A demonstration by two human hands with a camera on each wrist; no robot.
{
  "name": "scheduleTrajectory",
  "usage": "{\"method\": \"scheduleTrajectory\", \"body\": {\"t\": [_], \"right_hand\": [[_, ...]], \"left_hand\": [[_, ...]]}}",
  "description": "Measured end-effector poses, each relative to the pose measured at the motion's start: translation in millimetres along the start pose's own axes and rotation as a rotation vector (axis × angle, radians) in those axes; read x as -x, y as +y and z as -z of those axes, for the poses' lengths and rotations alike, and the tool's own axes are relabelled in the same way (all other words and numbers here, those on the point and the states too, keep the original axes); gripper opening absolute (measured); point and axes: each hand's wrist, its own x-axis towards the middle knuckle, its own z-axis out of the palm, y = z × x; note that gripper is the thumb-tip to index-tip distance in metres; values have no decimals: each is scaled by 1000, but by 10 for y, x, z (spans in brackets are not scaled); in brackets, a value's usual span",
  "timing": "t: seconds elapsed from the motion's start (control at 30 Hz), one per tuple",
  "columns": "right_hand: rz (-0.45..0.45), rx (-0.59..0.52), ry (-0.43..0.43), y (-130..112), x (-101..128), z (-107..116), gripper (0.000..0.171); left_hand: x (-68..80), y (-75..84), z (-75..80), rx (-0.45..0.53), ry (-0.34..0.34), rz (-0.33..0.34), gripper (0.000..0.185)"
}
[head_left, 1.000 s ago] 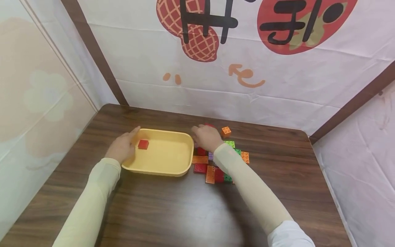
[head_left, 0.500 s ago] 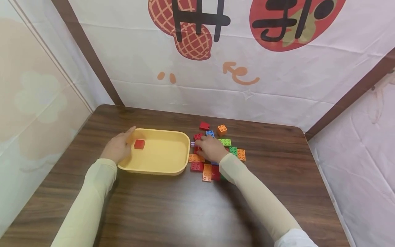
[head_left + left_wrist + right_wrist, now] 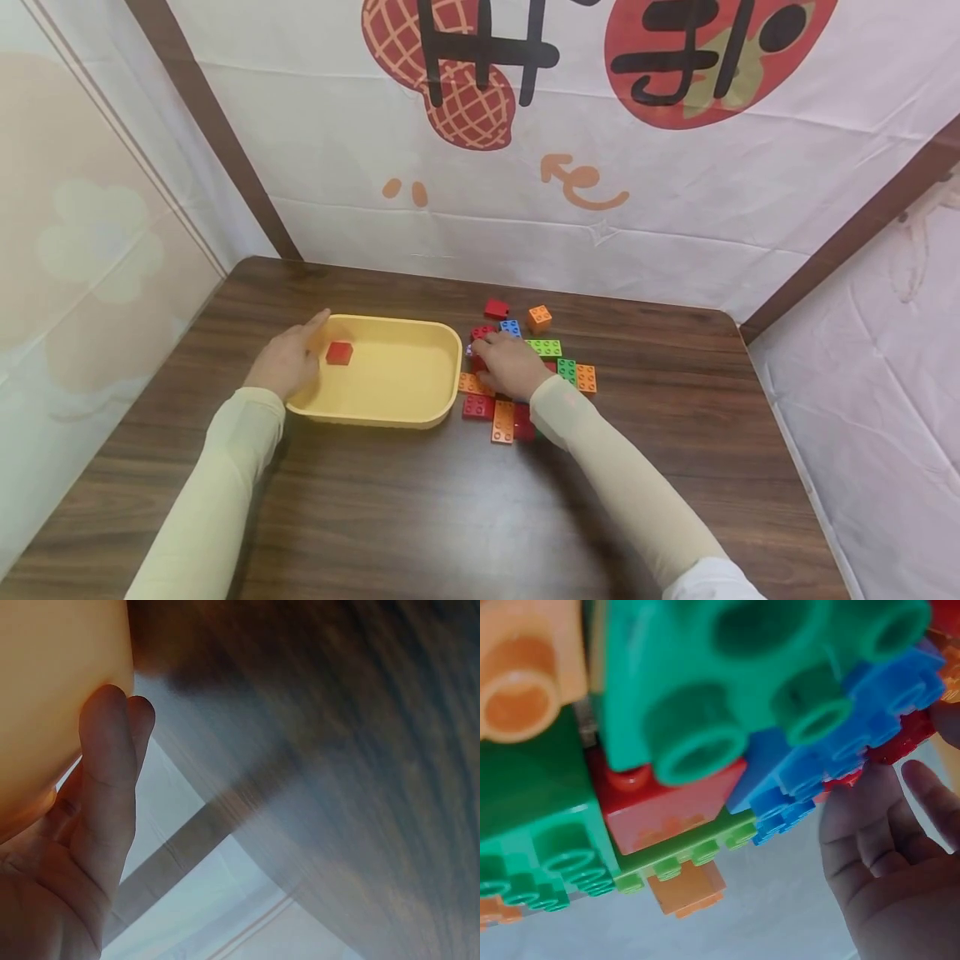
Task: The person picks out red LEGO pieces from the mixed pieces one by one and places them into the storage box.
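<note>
My left hand [image 3: 283, 360] holds the left end of a yellow plastic tray [image 3: 405, 417], with its thumb over the inner side. In the left wrist view, straight fingers [image 3: 109, 742] lie along the tray's outer wall [image 3: 60, 682]. A single red brick [image 3: 339, 353] lies inside the tray near my left hand. Over the brick pile, my right hand [image 3: 513, 367] reaches down with its fingertips by the tray's right side. In the right wrist view, its thumb and fingertips [image 3: 866, 784] pinch at a red brick [image 3: 904, 739] beside a blue brick [image 3: 817, 761].
Several studded bricks lie close together right of the tray, among them a lime brick [image 3: 543, 348], a green brick [image 3: 566, 372] and an orange brick [image 3: 503, 422]. A red brick [image 3: 497, 309] and an orange brick [image 3: 539, 318] sit farther back. A printed cloth wall [image 3: 450, 225] stands behind the table.
My right hand has come down from the back of the pile toward the bricks by the tray, uncovering the red brick at the back. The left hand stays on the tray.
</note>
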Motion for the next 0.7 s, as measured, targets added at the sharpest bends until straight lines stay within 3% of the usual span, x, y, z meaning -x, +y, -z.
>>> {"method": "scheduleTrajectory", "body": {"t": [0.47, 0.7], "right_hand": [[-139, -145, 66, 34, 23, 157, 56], [-117, -146, 154, 44, 29, 304, 48]], "left_hand": [[11, 35, 31, 19, -11, 16, 72], [11, 33, 20, 18, -9, 16, 72]]}}
